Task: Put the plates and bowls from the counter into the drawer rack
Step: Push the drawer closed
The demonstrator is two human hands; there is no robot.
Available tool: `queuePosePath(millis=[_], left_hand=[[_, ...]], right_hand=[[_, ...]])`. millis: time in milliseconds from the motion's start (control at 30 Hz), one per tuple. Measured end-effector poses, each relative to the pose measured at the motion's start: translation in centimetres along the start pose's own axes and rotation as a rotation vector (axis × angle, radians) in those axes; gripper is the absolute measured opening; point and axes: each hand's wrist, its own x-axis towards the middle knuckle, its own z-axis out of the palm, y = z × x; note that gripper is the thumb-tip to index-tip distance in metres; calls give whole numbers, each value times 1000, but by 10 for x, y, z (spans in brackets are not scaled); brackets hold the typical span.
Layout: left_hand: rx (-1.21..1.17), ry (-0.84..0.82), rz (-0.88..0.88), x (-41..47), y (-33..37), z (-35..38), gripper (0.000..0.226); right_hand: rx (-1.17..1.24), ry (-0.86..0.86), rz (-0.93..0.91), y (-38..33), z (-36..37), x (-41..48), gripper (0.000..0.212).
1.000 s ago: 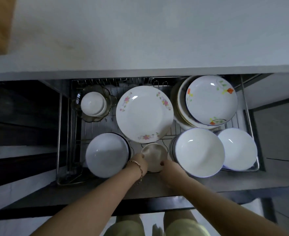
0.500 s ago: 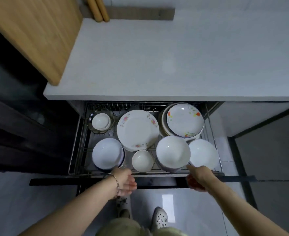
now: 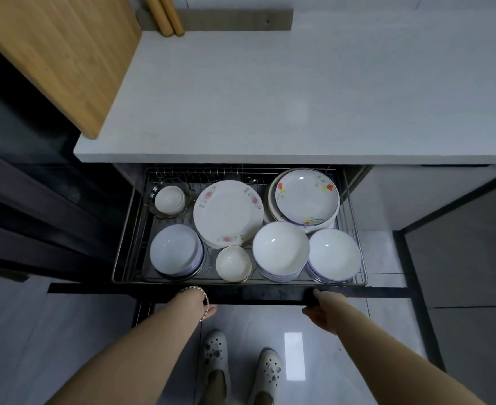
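Head cam: wire drawer rack (image 3: 141, 281) sits open under the matte white table (image 3: 299, 97), w/ all the glossy crockery inside. Flat floral plate (image 3: 228, 213) mid-back, deeper orange-flower plate (image 3: 306, 198) back right, small cream bowl (image 3: 233, 263) front centre, round white bowl stacks (image 3: 280, 248) on both sides of it. Right grip (image 3: 316, 308) has its thumb on top of the dark drawer front (image 3: 255, 295), fingers curled under. Left grip (image 3: 208, 310) is mostly hidden under that edge, so can't tell if it's holding anything. Wood-grain board (image 3: 57, 54) top left.
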Motion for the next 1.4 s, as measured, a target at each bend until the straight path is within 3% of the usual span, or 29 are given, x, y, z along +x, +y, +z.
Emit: queuePosePath(millis=[200, 333, 500, 633, 700, 767, 1000, 1233, 1400], left_hand=[[-48, -41, 14, -8, 10, 2, 37], [-59, -55, -15, -15, 27, 12, 41], [-143, -96, -49, -30, 60, 32, 39], [-145, -147, -22, -32, 91, 47, 44], [-130, -143, -6, -26, 110, 57, 42], [-161, -149, -11, -22, 130, 67, 40], [-178, -247, 11, -10, 191, 98, 42], [-204, -273, 45, 9, 232, 125, 32], [-242, -252, 44, 16, 250, 140, 34]], right_hand=[[73, -21, 88, -14, 7, 11, 36], [141, -23, 145, -36, 12, 7, 15], [141, -34, 147, -68, 15, 29, 29], [198, 70, 108, -102, 29, 33, 14], [228, 46, 31, -118, 37, 39, 35], [306, 28, -17, -137, 46, 43, 43], [614, 19, 42, -203, 67, 53, 39], [561, -70, -12, -256, 86, 56, 19], [663, -102, 5, -281, 87, 68, 32]])
